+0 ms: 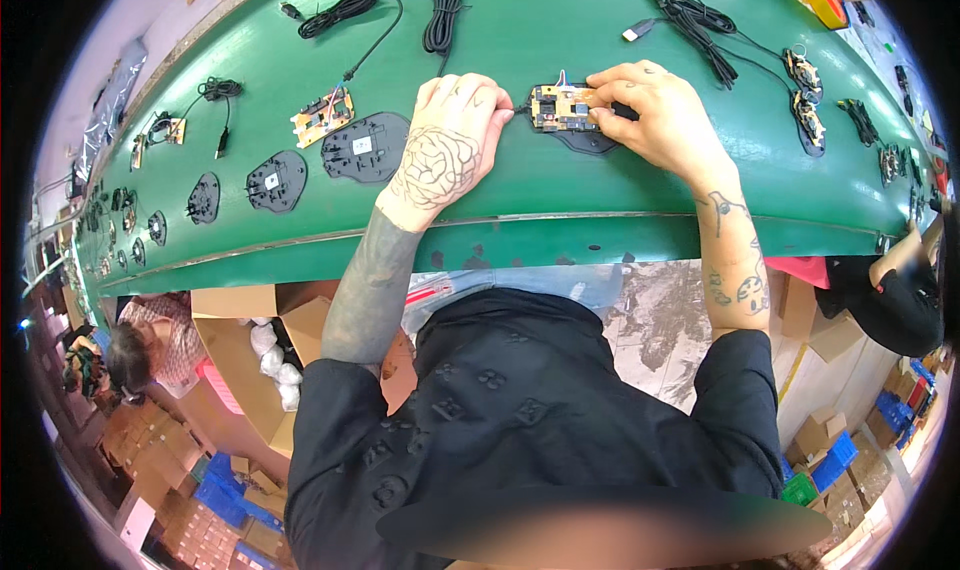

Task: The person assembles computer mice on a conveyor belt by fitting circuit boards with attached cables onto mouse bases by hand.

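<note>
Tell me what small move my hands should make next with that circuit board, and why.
Probably press the yellow circuit board down into the black base plate beneath it. The right hand already pinches the board's right end, the left hand touches its left edge where the cable leaves, and the board sits over the plate but looks not yet seated, though that is hard to tell.
</note>
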`<state>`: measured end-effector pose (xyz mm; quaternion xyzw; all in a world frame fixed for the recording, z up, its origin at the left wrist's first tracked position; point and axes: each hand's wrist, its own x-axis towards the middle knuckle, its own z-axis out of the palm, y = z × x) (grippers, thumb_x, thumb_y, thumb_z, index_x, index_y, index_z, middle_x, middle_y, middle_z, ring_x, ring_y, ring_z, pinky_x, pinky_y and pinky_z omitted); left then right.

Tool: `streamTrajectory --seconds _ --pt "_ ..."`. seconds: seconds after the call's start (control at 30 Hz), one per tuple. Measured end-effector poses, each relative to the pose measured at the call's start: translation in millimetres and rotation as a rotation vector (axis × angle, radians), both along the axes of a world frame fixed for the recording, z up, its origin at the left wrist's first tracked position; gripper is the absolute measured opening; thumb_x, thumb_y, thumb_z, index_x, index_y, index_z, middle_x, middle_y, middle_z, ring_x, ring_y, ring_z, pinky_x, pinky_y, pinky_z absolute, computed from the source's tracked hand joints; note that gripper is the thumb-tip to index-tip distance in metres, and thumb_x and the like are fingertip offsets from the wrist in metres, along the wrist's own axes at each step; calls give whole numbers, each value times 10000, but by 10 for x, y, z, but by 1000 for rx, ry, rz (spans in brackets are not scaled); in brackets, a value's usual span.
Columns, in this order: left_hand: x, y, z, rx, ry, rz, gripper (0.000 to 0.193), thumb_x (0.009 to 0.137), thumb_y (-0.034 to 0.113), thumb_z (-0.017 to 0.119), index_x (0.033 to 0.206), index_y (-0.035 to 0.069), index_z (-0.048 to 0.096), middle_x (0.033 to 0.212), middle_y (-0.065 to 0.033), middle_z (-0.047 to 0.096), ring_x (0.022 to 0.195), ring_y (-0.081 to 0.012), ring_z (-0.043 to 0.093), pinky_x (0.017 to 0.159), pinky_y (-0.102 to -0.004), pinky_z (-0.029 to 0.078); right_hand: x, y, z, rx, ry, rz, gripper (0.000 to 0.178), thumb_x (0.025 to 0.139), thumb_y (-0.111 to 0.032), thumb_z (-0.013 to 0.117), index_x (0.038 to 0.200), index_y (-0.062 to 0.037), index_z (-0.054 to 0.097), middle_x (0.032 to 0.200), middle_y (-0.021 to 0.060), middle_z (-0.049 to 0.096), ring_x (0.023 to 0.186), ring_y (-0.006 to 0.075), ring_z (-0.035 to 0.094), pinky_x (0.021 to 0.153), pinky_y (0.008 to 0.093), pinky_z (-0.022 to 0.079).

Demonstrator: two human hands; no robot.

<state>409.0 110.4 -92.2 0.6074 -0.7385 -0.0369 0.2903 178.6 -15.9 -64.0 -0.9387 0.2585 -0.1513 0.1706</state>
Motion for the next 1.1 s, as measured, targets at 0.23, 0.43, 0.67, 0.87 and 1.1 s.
streamTrajectory --seconds 0.23,0.43,0.67,0.87,1.1 --pt "40 -61 108 119 2 -78 58 927 124 628 976 97 617 842 -35 622 837 -228 601 883 -369 393 -21 101 -65 -8 -6 -70 142 830 -228 712 884 -98 728 1098 4 720 997 214 656 881 348 529" --pt "83 -107 88 172 -2 -97 87 952 164 603 968 80 621 830 -58 631 810 -233 606 858 -366 398 -2 72 -98 63 -67 -55 130 823 -213 718 877 -96 727 1084 14 723 1004 225 652 895 359 524" --pt "149 -302 134 349 160 -151 182 938 198 616 875 28 635 719 -147 627 632 -306 613 627 -405 471 -6 76 -55 90 -89 -59 119 788 -145 742 882 -80 707 1086 45 723 1000 257 653 889 372 522" --pt "117 -318 141 290 32 -135 164 910 213 641 847 62 649 721 -100 656 657 -287 640 666 -386 465 4 71 2 153 -49 -64 156 775 -114 739 926 -85 710 1118 64 711 1049 266 644 912 379 520" --pt "78 -255 86 233 40 -32 187 887 286 676 881 101 656 753 -56 672 716 -247 653 764 -376 432 359 354 -99 -138 -141 51 259 789 -250 766 1030 -170 713 1171 37 639 1122 272 585 918 402 510"
